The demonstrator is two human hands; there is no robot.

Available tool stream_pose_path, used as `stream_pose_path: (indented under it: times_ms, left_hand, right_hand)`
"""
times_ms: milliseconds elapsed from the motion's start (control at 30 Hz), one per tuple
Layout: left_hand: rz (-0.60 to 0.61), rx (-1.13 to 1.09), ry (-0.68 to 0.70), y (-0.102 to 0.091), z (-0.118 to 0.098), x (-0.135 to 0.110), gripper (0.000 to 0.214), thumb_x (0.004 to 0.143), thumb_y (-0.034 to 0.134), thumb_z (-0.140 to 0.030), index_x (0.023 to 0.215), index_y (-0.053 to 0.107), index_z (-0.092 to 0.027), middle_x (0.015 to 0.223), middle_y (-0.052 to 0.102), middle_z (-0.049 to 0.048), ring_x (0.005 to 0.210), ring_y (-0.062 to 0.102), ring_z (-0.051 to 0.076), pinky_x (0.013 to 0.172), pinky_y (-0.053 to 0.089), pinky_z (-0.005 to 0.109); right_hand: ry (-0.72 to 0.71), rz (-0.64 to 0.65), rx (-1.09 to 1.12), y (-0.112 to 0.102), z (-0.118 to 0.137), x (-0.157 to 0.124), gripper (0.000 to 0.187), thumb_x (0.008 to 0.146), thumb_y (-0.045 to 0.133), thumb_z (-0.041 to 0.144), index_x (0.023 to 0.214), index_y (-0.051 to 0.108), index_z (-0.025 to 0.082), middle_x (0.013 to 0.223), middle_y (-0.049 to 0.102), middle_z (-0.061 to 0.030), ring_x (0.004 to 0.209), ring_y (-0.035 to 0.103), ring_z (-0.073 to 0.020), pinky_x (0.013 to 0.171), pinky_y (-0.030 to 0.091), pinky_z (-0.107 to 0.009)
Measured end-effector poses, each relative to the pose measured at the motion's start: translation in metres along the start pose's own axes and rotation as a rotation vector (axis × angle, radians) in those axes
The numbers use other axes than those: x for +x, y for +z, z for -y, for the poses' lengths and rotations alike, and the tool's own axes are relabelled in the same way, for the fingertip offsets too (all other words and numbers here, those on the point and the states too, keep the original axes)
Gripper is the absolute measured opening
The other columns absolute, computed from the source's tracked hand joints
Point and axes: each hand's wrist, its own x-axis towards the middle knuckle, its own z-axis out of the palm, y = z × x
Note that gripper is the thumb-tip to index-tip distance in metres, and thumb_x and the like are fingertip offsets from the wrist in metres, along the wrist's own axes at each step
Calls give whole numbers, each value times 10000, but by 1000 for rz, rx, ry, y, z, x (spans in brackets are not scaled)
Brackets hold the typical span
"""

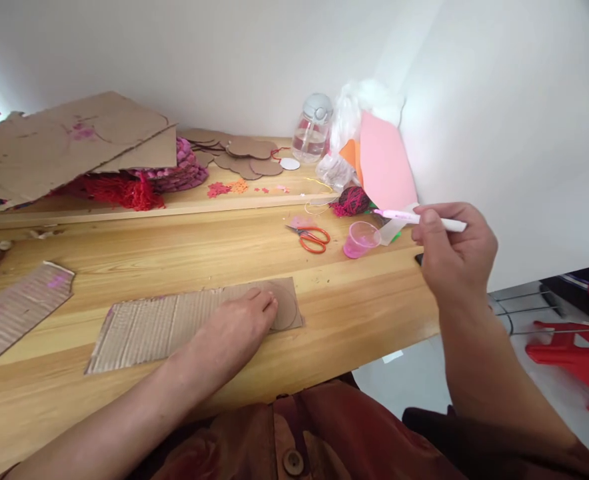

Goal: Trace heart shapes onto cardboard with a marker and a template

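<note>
My left hand (pixel 239 327) lies flat, fingers together, pressing on a cardboard disc (pixel 285 308) that rests on the right end of a corrugated cardboard strip (pixel 144 330) on the wooden table (pixel 184 253). My right hand (pixel 452 257) is raised at the table's right edge, its fingers pinched round a white pen with a pink tip (pixel 414 218) that points left. Just left of the pen stand a small pink plastic cup (pixel 360 239) and orange-handled scissors (pixel 312 237).
Large cardboard sheets (pixel 69 143) lie over red and pink yarn (pixel 139 187) at the back left. Cardboard discs (pixel 247 157), a clear jar (pixel 312 133), plastic bags and pink foam sheet (pixel 384 167) and a dark yarn ball (pixel 352 200) stand at the back. Another cardboard piece (pixel 14 310) lies left. A red stool (pixel 574 353) is on the floor.
</note>
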Motion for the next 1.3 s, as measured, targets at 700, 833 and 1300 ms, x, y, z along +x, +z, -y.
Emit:
stream_pose_path:
  times_ms: [700, 833, 1300]
  left_hand:
    - [-60, -14, 15, 20, 8, -6, 482, 946, 545, -14, 1399, 628, -154, 1395, 679, 129, 1235, 682, 273, 893, 643, 345]
    - [-96, -42, 11, 23, 8, -7, 484, 938, 542, -10, 1383, 636, -178, 1396, 679, 117, 1224, 685, 259, 889, 630, 338]
    - [-87, -65, 28, 22, 10, -6, 446, 961, 544, -41, 1387, 630, -139, 1376, 686, 132, 1212, 688, 284, 867, 648, 371]
  right_hand:
    - [-221, 571, -737, 28, -64, 26, 278, 941, 538, 397, 745, 639, 227, 688, 671, -68, 736, 574, -258, 797, 403, -391]
    - [-204, 538, -691, 27, -66, 26, 269, 931, 562, 406, 787, 697, 222, 763, 728, -80, 759, 587, -260, 789, 418, -389]
    - [-150, 386, -580, 22, -73, 15, 233, 923, 611, 399, 908, 752, 214, 852, 695, -80, 747, 633, -235, 752, 509, -396]
